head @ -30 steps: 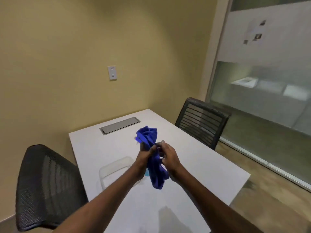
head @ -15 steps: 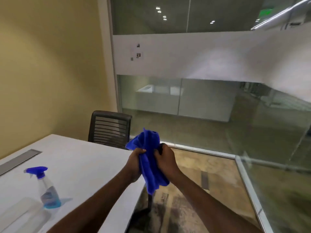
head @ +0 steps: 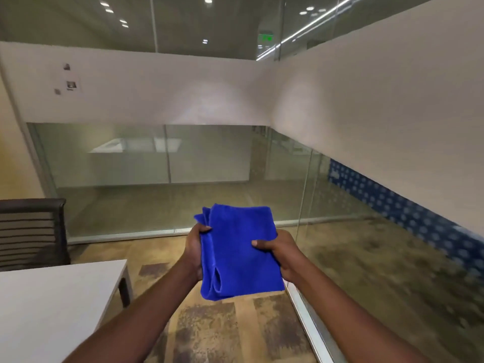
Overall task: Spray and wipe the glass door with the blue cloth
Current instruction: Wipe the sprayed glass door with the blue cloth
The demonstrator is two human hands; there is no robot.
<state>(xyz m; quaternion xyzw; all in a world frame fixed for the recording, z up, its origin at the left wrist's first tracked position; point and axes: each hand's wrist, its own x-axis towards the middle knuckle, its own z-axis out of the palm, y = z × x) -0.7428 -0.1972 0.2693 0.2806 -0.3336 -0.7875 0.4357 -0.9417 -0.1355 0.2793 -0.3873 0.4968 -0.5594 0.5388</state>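
The blue cloth [head: 239, 251] is folded flat into a thick rectangle and held out in front of me at waist height. My left hand [head: 194, 248] grips its left edge, thumb on top. My right hand [head: 281, 251] grips its right edge. Glass walls with a wide frosted white band stand ahead [head: 167, 158] and to the right [head: 379, 205]; the two meet at a corner a little beyond the cloth. I cannot tell which pane is the door. No spray bottle is in view.
The corner of a white table [head: 52, 297] is at lower left, with a black mesh chair [head: 31, 231] behind it by the glass. A metal floor track [head: 311, 318] runs along the right glass. Patterned carpet lies below my arms.
My view has swung right, from the table and spray bottle to the glass corner. The cloth, bunched between my hands before, is now spread into a flat folded pad held by both edges.
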